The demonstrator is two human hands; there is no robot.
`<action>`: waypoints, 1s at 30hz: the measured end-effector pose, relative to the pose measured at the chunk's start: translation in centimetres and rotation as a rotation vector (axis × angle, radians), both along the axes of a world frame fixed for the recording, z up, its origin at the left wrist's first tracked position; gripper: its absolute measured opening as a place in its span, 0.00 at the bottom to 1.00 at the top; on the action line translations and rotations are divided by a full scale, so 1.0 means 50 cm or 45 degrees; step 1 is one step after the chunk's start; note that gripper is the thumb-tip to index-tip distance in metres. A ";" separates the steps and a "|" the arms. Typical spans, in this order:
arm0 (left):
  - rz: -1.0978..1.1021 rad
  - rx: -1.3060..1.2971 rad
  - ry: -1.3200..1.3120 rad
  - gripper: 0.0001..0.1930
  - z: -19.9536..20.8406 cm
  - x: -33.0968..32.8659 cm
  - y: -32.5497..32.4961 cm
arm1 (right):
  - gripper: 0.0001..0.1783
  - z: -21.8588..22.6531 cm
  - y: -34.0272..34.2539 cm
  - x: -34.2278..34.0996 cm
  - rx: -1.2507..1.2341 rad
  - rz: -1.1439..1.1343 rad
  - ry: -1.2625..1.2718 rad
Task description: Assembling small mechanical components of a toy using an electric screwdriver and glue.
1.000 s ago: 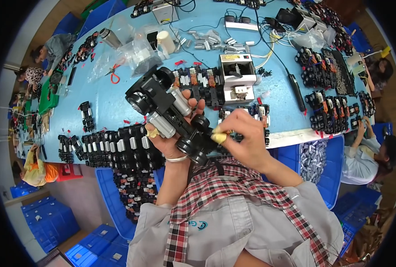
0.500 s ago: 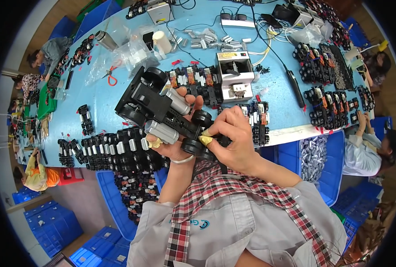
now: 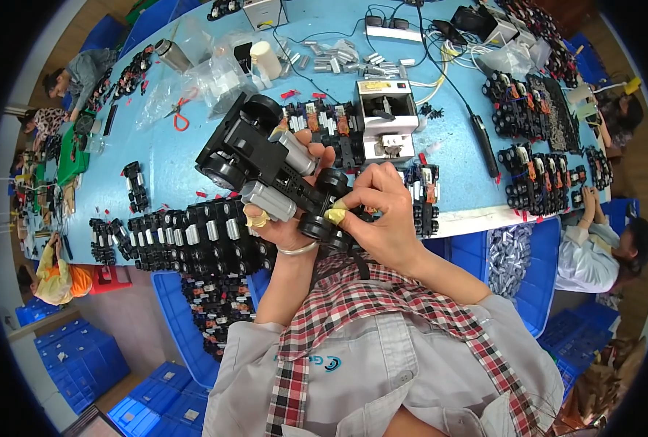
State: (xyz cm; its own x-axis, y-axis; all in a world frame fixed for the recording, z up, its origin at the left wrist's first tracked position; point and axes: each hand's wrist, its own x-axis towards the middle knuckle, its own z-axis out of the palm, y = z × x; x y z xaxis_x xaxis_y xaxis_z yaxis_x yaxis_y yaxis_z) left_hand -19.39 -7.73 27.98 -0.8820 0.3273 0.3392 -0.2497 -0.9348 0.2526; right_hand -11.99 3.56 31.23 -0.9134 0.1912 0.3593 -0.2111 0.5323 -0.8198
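Observation:
A black toy truck chassis with black wheels and silver cylinders on its sides is held up over the table's near edge. Under and around its middle, my left hand grips it, fingertips showing past the far silver cylinder. My right hand pinches at the small wheels on the chassis's near right end, thumb and forefinger together. Yellow wraps cover some of my fingertips. Whether a small part sits between the right fingertips is hidden.
Rows of similar chassis line the table's near left edge. Beyond my hands stands a white machine. Blue bins hang below the edge, one with silver cylinders. Red-handled scissors and a black rod-shaped tool lie farther off. Co-workers sit on both sides.
The chassis and both hands have shifted slightly in view. My right fingers remain at the small wheels, with the pinch a little tighter. The left hand keeps its hold.

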 end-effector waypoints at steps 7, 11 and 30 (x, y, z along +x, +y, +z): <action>0.007 -0.005 -0.061 0.49 -0.008 0.001 -0.007 | 0.06 -0.001 0.037 0.029 -0.231 0.093 -0.098; 0.134 -0.104 -0.150 0.50 -0.006 0.005 -0.002 | 0.06 -0.004 0.044 0.033 -0.092 0.181 0.035; 0.207 -1.471 -0.688 0.23 -0.178 -0.322 -0.487 | 0.10 -0.169 0.015 -0.072 -0.276 0.120 -0.360</action>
